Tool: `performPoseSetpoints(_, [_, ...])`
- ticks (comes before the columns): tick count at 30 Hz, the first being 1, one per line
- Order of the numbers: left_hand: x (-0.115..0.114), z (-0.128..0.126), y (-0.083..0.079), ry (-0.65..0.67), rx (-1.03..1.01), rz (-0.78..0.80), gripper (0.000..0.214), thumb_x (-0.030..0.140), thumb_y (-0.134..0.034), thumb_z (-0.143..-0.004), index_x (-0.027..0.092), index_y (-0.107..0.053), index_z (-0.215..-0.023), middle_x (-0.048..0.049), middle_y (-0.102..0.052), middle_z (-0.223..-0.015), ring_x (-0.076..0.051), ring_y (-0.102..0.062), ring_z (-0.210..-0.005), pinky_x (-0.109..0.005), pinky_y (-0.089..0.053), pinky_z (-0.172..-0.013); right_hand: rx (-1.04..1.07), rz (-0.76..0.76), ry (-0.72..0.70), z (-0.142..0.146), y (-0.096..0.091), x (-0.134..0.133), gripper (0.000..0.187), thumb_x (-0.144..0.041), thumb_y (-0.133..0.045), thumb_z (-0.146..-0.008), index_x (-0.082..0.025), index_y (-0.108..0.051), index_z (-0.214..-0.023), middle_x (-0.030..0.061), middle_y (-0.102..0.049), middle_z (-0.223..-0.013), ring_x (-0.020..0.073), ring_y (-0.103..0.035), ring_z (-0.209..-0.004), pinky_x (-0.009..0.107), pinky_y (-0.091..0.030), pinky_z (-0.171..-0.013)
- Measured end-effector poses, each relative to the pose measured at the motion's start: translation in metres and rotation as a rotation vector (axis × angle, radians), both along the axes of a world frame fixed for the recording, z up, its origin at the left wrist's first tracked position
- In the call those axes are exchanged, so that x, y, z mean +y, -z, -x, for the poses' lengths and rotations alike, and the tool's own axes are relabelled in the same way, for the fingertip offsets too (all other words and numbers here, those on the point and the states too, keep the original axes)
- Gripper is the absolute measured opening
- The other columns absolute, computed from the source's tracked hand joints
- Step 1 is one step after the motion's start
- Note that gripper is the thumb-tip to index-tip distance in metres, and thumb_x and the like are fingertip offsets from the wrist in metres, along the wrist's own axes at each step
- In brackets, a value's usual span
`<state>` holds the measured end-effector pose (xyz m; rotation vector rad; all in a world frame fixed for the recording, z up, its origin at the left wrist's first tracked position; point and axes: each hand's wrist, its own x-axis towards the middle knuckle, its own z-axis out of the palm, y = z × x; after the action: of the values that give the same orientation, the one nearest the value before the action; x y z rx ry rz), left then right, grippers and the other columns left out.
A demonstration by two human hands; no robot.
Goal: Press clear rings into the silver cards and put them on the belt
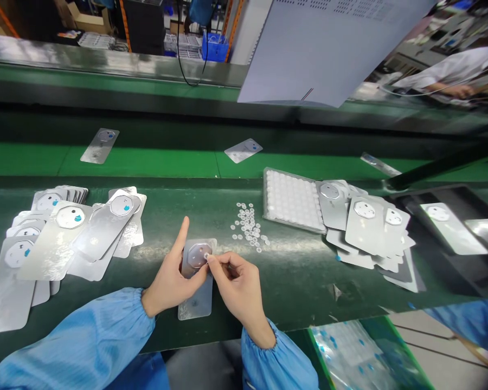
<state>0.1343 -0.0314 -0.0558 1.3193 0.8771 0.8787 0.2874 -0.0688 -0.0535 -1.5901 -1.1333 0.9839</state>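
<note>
A silver phone back cover [196, 303] lies flat on the green bench in front of me, its round camera area [199, 254] toward the far end. My left hand [171, 284] rests at its left side, index finger stretched away and thumb reaching over the cover. Over the camera area, the thumb and index finger of my right hand [239, 284] are pinched on a small whitish piece [206, 257], too small to make out fully. Several small clear discs [249, 227] are scattered beyond my right hand.
Phone back covers are piled at left [101, 230] and right [366, 227]. A tray of white round pieces [295, 200] stands beside the right pile. Single covers [101, 146] lie on the bright green strip behind. A white sheet [301, 49] hangs overhead; another person's hands [455, 89] show far right.
</note>
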Motion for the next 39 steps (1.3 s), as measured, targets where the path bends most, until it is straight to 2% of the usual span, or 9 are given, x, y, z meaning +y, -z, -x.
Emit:
performPoseSetpoints(8, [0.000, 0.005, 0.001, 0.039, -0.105, 0.127, 0.101, 0.031, -0.068, -0.096, 0.023, 0.004, -0.167, 0.0017, -0.065, -0.086, -0.010, -0.057, -0.072, -0.021, -0.049, -0.072, -0.037, 0.042, -0.082, -0.009, -0.015, 0.004, 0.034, -0.046, -0.071, -0.087, -0.018, -0.066, -0.067, -0.0040, -0.048, -0.055, 0.0108, -0.039, -0.052, 0.025, -0.032, -0.050])
performPoseSetpoints(14, [0.006, 0.005, 0.002, -0.035, -0.051, 0.221, 0.088, 0.039, -0.079, -0.087, 0.013, -0.037, -0.159, -0.0004, -0.067, -0.084, -0.012, -0.057, -0.070, -0.021, -0.048, -0.065, 0.122, 0.057, -0.132, -0.020, -0.014, 0.018, 0.041, -0.046, -0.086, -0.075, -0.021, -0.053, -0.070, -0.0048, -0.051, -0.062, 0.0112, -0.047, -0.058, 0.024, -0.039, -0.055])
performPoseSetpoints(18, [0.013, 0.001, 0.008, -0.050, -0.117, 0.375, 0.058, 0.045, -0.083, -0.081, 0.010, -0.067, -0.125, -0.0076, -0.074, -0.093, -0.016, -0.066, -0.076, -0.025, -0.053, -0.069, 0.401, 0.188, -0.286, -0.029, 0.003, 0.026, 0.049, -0.065, -0.079, -0.078, -0.020, -0.059, -0.082, -0.0038, -0.055, -0.062, 0.0093, -0.043, -0.050, 0.022, -0.033, -0.046])
performPoseSetpoints(22, [0.015, -0.001, 0.009, -0.067, -0.191, 0.470, 0.043, 0.046, -0.086, -0.079, 0.012, -0.068, -0.097, -0.0085, -0.075, -0.084, -0.019, -0.070, -0.072, -0.029, -0.057, -0.069, 0.532, 0.166, -0.281, -0.038, 0.017, 0.023, 0.055, -0.074, -0.065, -0.086, -0.020, -0.063, -0.093, -0.0007, -0.060, -0.067, 0.0086, -0.041, -0.045, 0.023, -0.028, -0.042])
performPoseSetpoints(28, [0.020, -0.005, -0.002, -0.112, -0.249, 0.476, 0.059, 0.041, -0.094, -0.067, 0.014, -0.067, -0.113, -0.0061, -0.075, -0.088, -0.022, -0.074, -0.079, -0.029, -0.057, -0.069, 0.488, 0.131, -0.237, -0.038, 0.020, 0.013, 0.052, -0.070, -0.066, -0.088, -0.018, -0.065, -0.090, -0.0002, -0.057, -0.065, 0.0104, -0.043, -0.050, 0.024, -0.030, -0.045])
performPoseSetpoints(31, [0.053, -0.008, -0.008, -0.140, -0.224, 0.475, 0.053, 0.039, -0.097, -0.062, 0.012, -0.066, -0.096, -0.0067, -0.073, -0.080, -0.025, -0.074, -0.074, -0.035, -0.058, -0.068, 0.463, 0.157, -0.223, -0.039, 0.023, 0.012, 0.054, -0.071, -0.067, -0.087, -0.017, -0.066, -0.090, 0.0006, -0.057, -0.065, 0.0114, -0.045, -0.051, 0.025, -0.032, -0.047])
performPoseSetpoints(33, [0.089, -0.004, -0.021, -0.200, -0.172, 0.405, 0.043, 0.034, -0.093, -0.069, 0.011, -0.067, -0.093, -0.0070, -0.072, -0.080, -0.024, -0.073, -0.073, -0.037, -0.059, -0.070, 0.461, 0.169, -0.220, -0.040, 0.025, 0.013, 0.056, -0.073, -0.068, -0.085, -0.017, -0.067, -0.089, 0.0015, -0.057, -0.066, 0.0121, -0.045, -0.051, 0.026, -0.033, -0.047])
performPoseSetpoints(36, [0.144, 0.013, -0.054, -0.310, -0.133, 0.286, 0.030, 0.034, -0.074, -0.093, 0.012, -0.067, -0.112, -0.0087, -0.072, -0.103, -0.022, -0.071, -0.088, -0.040, -0.060, -0.080, 0.463, 0.165, -0.217, -0.040, 0.028, 0.015, 0.056, -0.073, -0.069, -0.084, -0.018, -0.067, -0.088, 0.0018, -0.057, -0.066, 0.0120, -0.045, -0.051, 0.026, -0.033, -0.048])
performPoseSetpoints(39, [0.181, 0.040, -0.093, -0.411, -0.110, 0.175, 0.035, 0.034, -0.062, -0.102, 0.014, -0.061, -0.131, -0.0112, -0.065, -0.129, -0.024, -0.066, -0.105, -0.047, -0.058, -0.092, 0.468, 0.149, -0.200, -0.040, 0.031, 0.015, 0.053, -0.071, -0.070, -0.084, -0.018, -0.068, -0.088, 0.0017, -0.057, -0.067, 0.0110, -0.043, -0.050, 0.025, -0.033, -0.048])
